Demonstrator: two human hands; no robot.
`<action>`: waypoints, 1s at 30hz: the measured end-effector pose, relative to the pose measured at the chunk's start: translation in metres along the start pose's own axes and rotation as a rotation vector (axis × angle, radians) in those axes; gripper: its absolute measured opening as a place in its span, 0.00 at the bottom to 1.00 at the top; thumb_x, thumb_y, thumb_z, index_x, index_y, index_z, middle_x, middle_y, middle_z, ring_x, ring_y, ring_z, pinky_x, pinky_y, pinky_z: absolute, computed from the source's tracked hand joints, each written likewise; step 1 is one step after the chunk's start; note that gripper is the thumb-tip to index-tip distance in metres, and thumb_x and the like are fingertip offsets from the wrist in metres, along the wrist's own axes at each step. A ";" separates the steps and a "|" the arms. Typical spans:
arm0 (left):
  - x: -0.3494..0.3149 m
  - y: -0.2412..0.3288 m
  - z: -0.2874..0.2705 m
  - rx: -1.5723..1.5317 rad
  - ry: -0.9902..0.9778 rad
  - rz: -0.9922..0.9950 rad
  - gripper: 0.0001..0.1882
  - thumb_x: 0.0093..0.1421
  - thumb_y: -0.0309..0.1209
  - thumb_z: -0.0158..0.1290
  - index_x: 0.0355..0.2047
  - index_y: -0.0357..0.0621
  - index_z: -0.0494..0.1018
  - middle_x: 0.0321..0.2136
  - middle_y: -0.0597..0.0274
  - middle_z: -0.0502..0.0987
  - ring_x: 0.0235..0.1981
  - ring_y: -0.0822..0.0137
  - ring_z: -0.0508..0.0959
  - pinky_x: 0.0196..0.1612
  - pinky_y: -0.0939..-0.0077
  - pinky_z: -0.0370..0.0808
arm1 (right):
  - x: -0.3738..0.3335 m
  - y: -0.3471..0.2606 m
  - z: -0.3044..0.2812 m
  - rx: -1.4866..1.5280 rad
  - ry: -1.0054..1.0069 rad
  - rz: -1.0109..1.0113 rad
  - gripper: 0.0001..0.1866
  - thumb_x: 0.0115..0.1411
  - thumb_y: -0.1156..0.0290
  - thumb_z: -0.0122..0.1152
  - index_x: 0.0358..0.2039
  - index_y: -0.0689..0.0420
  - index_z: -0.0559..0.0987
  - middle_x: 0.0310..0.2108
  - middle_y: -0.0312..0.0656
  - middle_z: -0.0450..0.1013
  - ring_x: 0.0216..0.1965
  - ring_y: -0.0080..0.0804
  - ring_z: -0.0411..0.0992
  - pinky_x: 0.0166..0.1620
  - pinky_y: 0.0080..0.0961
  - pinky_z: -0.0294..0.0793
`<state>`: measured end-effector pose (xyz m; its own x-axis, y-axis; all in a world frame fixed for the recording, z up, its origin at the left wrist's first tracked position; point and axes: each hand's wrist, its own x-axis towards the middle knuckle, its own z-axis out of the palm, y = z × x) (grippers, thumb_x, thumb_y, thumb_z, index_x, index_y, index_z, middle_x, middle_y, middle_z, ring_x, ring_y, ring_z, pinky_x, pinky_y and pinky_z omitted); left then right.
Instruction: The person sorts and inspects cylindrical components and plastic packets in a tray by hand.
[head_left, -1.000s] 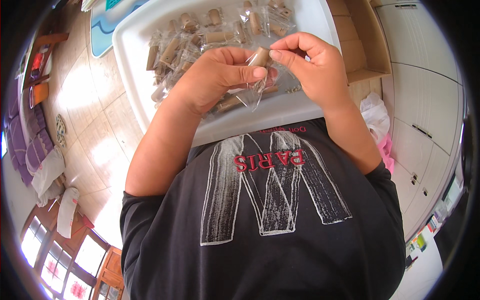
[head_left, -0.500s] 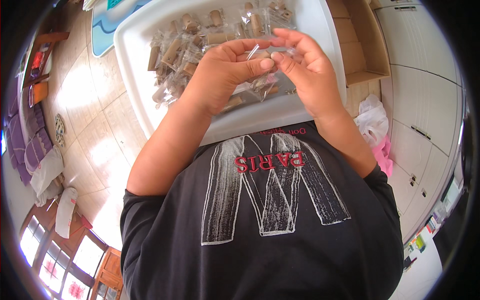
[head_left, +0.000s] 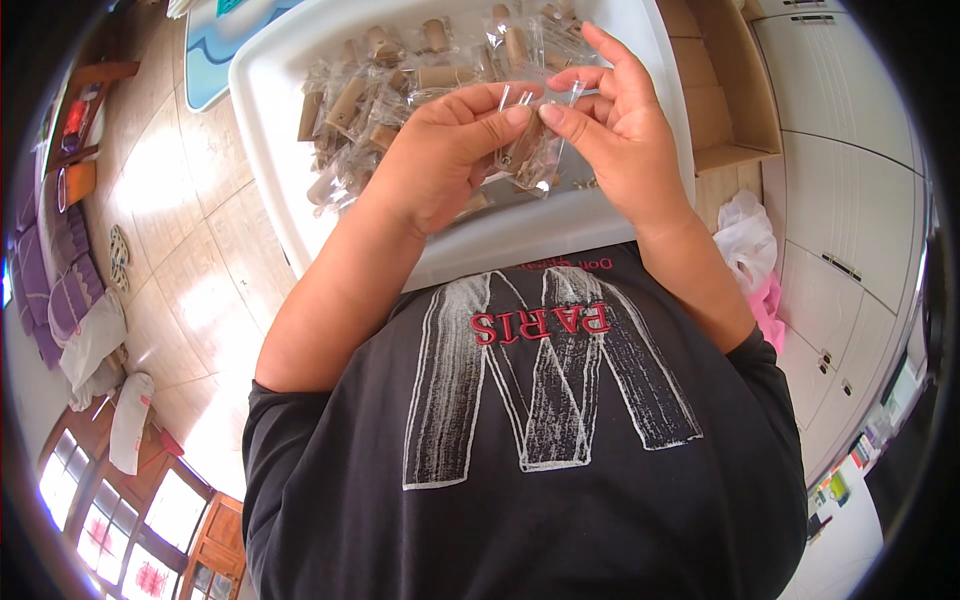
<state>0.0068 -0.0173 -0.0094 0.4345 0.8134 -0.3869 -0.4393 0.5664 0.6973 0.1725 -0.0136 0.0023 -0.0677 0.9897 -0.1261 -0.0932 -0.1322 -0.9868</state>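
Between both hands, over the near part of a white plastic tub [head_left: 262, 130], is a small clear plastic bag [head_left: 540, 175] with a brown cylinder inside. My left hand [head_left: 450, 140] pinches its upper edge between thumb and index finger. On the other side, the thumb and fingers of my right hand [head_left: 622, 135] pinch it too, while the index finger points up and away. Beyond the hands, the tub holds a pile of similar brown cylinders [head_left: 345, 103] in clear bags. My left hand covers part of that pile.
An open cardboard box [head_left: 735, 158] stands right of the tub, beside white cabinets [head_left: 845, 210]. A white plastic bag [head_left: 745, 240] and a pink item [head_left: 768, 310] lie below it. At the upper left is a blue and white surface [head_left: 205, 65]; slippers [head_left: 118, 258] lie on the tiled floor.
My right index finger has lifted and straightened upward. The small bag now hangs more upright between the thumbs, and its brown cylinder shows more plainly. My left hand has barely moved.
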 end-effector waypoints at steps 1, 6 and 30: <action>0.000 0.000 0.000 0.000 0.000 -0.001 0.18 0.60 0.30 0.47 0.49 0.33 0.66 0.36 0.62 0.75 0.36 0.75 0.74 0.40 0.83 0.70 | 0.000 0.000 -0.001 -0.032 -0.065 -0.028 0.19 0.52 0.78 0.58 0.45 0.57 0.67 0.32 0.37 0.69 0.31 0.20 0.67 0.35 0.16 0.68; 0.001 0.001 -0.001 -0.116 0.043 -0.024 0.14 0.60 0.28 0.45 0.45 0.33 0.70 0.37 0.60 0.76 0.38 0.74 0.74 0.43 0.81 0.70 | 0.001 -0.005 -0.002 -0.160 -0.125 -0.100 0.32 0.53 0.81 0.56 0.58 0.58 0.57 0.35 0.39 0.69 0.34 0.18 0.66 0.38 0.14 0.67; -0.009 -0.007 0.014 0.327 0.231 0.256 0.08 0.58 0.26 0.50 0.36 0.35 0.75 0.30 0.65 0.77 0.30 0.80 0.73 0.34 0.88 0.71 | 0.034 -0.002 0.003 -0.116 0.130 -0.044 0.08 0.57 0.69 0.56 0.29 0.62 0.75 0.28 0.33 0.71 0.31 0.17 0.66 0.35 0.17 0.66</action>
<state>0.0174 -0.0300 -0.0021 0.1421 0.9505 -0.2764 -0.2227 0.3027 0.9267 0.1673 0.0199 -0.0001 0.0632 0.9942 -0.0874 0.0221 -0.0890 -0.9958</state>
